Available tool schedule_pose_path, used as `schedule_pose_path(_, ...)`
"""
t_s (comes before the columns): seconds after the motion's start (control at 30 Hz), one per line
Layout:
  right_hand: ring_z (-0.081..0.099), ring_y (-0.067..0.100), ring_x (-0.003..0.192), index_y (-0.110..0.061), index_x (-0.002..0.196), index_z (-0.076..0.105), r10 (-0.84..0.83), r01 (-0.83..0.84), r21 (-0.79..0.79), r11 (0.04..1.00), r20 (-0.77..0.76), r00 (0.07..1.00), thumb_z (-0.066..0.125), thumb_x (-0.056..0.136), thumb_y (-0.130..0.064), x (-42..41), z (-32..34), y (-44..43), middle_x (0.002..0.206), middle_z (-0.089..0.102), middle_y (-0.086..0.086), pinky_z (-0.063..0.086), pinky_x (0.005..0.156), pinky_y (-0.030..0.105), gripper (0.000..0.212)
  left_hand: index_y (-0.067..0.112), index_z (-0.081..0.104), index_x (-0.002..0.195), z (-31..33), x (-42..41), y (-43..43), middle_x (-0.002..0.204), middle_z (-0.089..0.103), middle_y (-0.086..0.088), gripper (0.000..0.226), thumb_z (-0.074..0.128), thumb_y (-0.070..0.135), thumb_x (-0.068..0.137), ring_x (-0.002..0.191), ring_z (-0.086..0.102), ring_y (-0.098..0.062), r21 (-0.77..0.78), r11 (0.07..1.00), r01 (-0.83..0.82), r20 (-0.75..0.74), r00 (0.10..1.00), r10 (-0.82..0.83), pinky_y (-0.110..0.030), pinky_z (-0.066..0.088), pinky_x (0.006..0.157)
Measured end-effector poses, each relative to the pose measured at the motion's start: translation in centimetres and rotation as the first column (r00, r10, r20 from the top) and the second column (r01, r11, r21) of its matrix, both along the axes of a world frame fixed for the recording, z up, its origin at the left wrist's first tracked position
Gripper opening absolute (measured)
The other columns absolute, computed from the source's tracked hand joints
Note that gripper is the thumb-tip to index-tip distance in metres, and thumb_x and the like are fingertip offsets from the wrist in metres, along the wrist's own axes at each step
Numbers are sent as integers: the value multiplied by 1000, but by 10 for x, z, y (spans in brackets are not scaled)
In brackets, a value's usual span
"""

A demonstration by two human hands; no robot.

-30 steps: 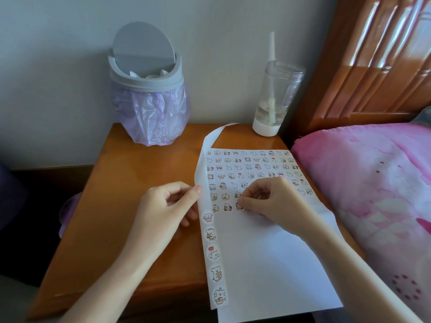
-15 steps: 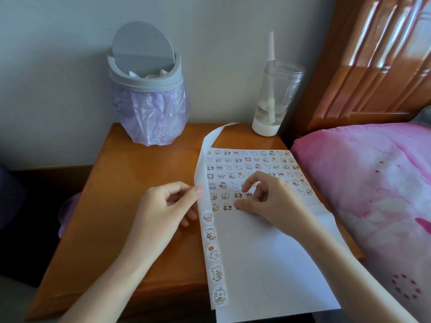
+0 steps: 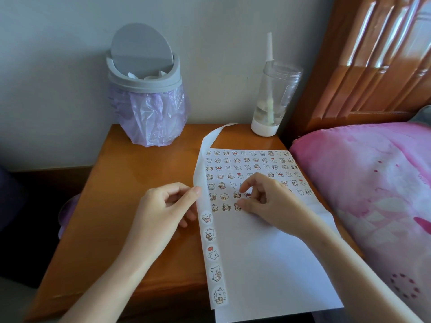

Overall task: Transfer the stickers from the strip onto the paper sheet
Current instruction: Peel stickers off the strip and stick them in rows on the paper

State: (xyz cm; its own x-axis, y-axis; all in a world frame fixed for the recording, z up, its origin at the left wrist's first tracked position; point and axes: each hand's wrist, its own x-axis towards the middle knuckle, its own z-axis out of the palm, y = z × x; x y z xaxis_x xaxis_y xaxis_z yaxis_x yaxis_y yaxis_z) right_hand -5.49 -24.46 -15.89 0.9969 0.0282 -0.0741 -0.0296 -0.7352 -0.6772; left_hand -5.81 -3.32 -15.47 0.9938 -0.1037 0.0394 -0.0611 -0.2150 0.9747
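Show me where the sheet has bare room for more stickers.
The lower half of the sheet is bare, between the strip at its left edge and the right hand above. The upper half is crowded with stickers.

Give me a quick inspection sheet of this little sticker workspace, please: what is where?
Surface: glossy wooden bedside table.
Job's things: sticker strip lies along the left edge of the paper sheet, with five stickers showing on its near part. Rows of small stickers fill the sheet's far part; its near part is blank.
Clutter: grey bin with purple liner and clear bottle with a straw, both at the back.
Grips: left hand pinches the strip's edge. Right hand has curled fingers, its thumb tip on the sheet at the lowest sticker row.
Cables: nothing seen.
Surroundings: pale wall, wooden headboard, pink bedding at right.
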Motion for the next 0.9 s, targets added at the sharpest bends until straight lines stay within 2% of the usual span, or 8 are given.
schedule_pose_path(0.1,44,1,50,-27,90,58,-30,24,67,997,87,996,60,91,-25,-3,3,4,62,55,-8,35,54,22,3,14,71,73,1,-1,0,53,64,2,21,61,22,90,44,53,-2,-14,1000,-1,9,1000,1,-11,42,45)
schedule_pose_path(0.2,56,5,58,-27,85,61,-33,-11,282,959,151,988,60,91,-28,-13,15,21,70,67,-5,41,53,19,6,15,71,73,3,-1,0,53,64,5,21,60,23,90,45,54,-2,-27,1000,-1,34,999,2,-10,41,45)
schedule_pose_path(0.27,63,8,67,-26,86,64,33,-86,358,930,150,988,65,86,-30,-23,20,36,77,70,-6,47,55,20,4,16,70,72,3,-1,-1,53,63,5,23,59,24,90,45,53,-2,-36,999,-8,61,998,10,-10,41,45)
schedule_pose_path(0.4,65,12,72,-23,86,68,64,-119,389,914,152,986,74,80,-24,-32,20,50,77,70,-4,54,66,31,9,16,68,69,3,-2,-1,52,61,2,26,58,25,91,44,51,-5,-44,999,-25,107,994,30,-11,41,47)
schedule_pose_path(0.5,66,16,67,-16,87,70,34,-95,457,884,141,989,75,79,-14,-29,22,48,74,71,0,56,60,27,9,15,68,68,4,-2,-1,54,62,1,28,57,28,91,44,51,-5,-50,998,-25,110,994,30,-12,42,47)
schedule_pose_path(0.67,65,16,61,-14,83,72,-25,-61,490,869,166,986,75,78,-7,-29,22,46,71,71,1,57,66,28,9,10,69,64,7,-4,-4,54,64,-3,38,54,34,90,45,53,-8,-140,990,25,23,999,-22,-18,45,48)
schedule_pose_path(0.77,67,21,66,-14,82,72,-36,-55,487,872,174,984,74,79,-7,-29,21,46,75,72,3,58,67,28,9,13,69,65,6,-4,-3,56,64,-4,32,57,33,89,47,52,-11,-73,994,82,34,996,-80,-22,44,51)
schedule_pose_path(0.9,67,19,67,-16,81,73,-37,-57,466,883,188,981,74,79,-8,-29,21,47,75,73,2,58,67,29,9,15,69,66,5,-2,-2,55,63,-3,25,61,25,88,47,51,-10,-54,994,99,56,994,-96,-18,43,51)
